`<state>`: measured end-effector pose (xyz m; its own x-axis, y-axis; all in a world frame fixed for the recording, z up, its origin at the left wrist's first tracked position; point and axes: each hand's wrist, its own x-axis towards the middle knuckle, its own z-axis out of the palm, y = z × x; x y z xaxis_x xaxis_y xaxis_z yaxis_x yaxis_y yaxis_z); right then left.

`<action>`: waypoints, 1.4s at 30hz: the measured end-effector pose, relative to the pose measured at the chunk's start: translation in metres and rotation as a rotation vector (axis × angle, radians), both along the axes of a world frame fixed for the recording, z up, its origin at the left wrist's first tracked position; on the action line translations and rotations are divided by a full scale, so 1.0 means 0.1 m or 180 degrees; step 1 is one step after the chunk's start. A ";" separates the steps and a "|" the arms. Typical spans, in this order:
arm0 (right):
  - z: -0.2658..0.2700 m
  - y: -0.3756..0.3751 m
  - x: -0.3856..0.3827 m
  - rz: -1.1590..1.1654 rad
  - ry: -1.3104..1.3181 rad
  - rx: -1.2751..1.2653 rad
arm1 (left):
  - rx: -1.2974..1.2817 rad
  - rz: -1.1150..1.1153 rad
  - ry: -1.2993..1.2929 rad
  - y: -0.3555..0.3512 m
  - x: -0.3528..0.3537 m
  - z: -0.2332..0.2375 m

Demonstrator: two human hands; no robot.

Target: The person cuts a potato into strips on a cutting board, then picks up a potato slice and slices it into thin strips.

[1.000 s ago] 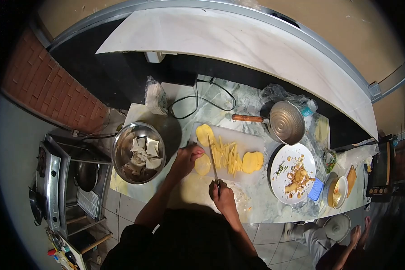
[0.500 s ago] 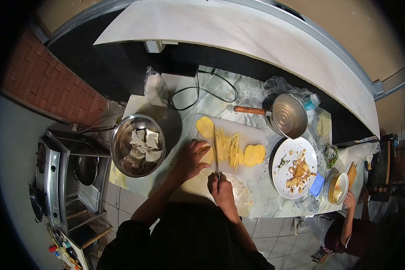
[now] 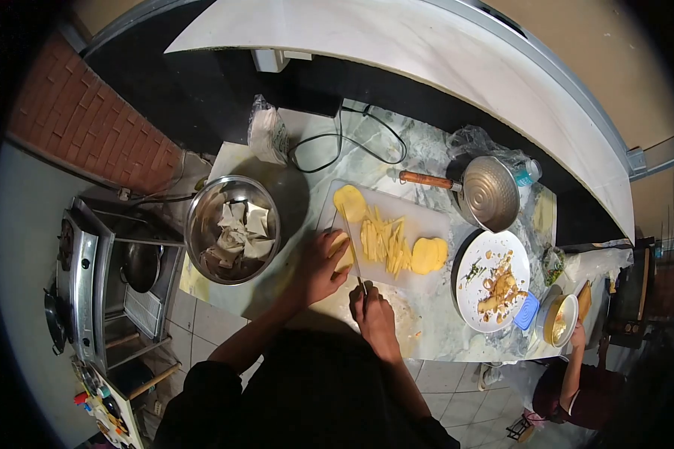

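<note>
My left hand [image 3: 320, 268] is closed over yellow potato slices [image 3: 344, 251], its fingers pressing them onto the white cutting board [image 3: 419, 217]. In my right hand [image 3: 376, 320] is the handle of a knife [image 3: 353, 247]. The blade stands right beside the slices under my left fingers, pointing away from me and slightly left. A loose potato slice [image 3: 350, 202] lies near the blade's tip. Right of the knife is a pile of cut potato strips [image 3: 386, 239]. A stack of round potato slices [image 3: 429, 255] rests at the board's right end.
A steel bowl [image 3: 195, 251] of pale, folded sheet-like pieces stands on the left. To the right are a wooden-handled saucepan [image 3: 489, 196] and a white plate [image 3: 472, 303] with peelings. Another person's hand [image 3: 579, 335] touches a bowl [image 3: 570, 318]. A black cable [image 3: 340, 142] lies behind.
The view has shifted slightly. The blade now leans further left, with a wider gap between it and the strips. Both hands keep their holds.
</note>
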<state>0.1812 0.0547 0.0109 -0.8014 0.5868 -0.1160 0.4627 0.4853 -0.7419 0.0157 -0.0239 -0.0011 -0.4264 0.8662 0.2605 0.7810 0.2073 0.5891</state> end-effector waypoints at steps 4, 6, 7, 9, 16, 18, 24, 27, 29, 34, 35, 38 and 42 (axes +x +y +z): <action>0.05 0.07 -0.15 0.0099 -0.0175 -0.0066 | -0.0073 0.0211 0.0015 0.00 0.03 0.01; 0.10 0.14 -0.23 0.0160 -0.0281 -0.0066 | -0.0003 0.0314 -0.0136 0.01 0.03 0.03; 0.11 0.17 -0.27 0.0197 -0.0378 -0.0064 | -0.0005 0.0334 -0.0135 0.01 0.02 0.01; 0.11 0.24 -0.31 0.0241 -0.0398 -0.0002 | 0.0049 0.0357 -0.0205 0.00 0.02 -0.03; 0.08 0.40 -0.36 0.0185 -0.0160 0.0113 | 0.0105 0.0478 -0.0394 0.03 0.05 -0.09; 0.07 0.40 -0.36 0.0067 -0.0059 0.0066 | 0.0180 0.0448 -0.0438 0.05 0.03 -0.08; 0.10 0.28 -0.26 0.0008 -0.0310 -0.0130 | 0.0077 0.0376 -0.0575 0.10 -0.02 -0.12; 0.05 0.23 -0.24 0.0022 -0.0389 -0.0576 | 0.0059 0.0381 -0.0492 0.11 -0.02 -0.11; 0.03 0.19 -0.23 -0.0035 -0.0466 -0.0571 | -0.0031 0.0377 -0.0475 0.10 -0.02 -0.08; 0.05 0.10 -0.25 -0.0159 -0.0523 -0.0286 | -0.0194 0.0400 -0.0376 0.11 -0.01 -0.05; 0.07 0.09 -0.25 -0.0196 -0.0547 -0.0341 | -0.0216 0.0417 -0.0364 0.11 0.00 -0.05; 0.12 0.08 -0.26 -0.0273 -0.0633 -0.0366 | -0.0208 0.0433 -0.0311 0.11 0.00 -0.04; 0.09 0.10 -0.25 -0.0286 -0.0668 -0.0412 | -0.0067 0.0454 -0.0285 0.13 0.01 -0.04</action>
<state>0.1560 0.0648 0.0203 -0.6972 0.6240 -0.3530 0.6501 0.3427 -0.6782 0.0163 -0.0111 -0.0050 -0.5660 0.8001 0.1986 0.6875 0.3251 0.6494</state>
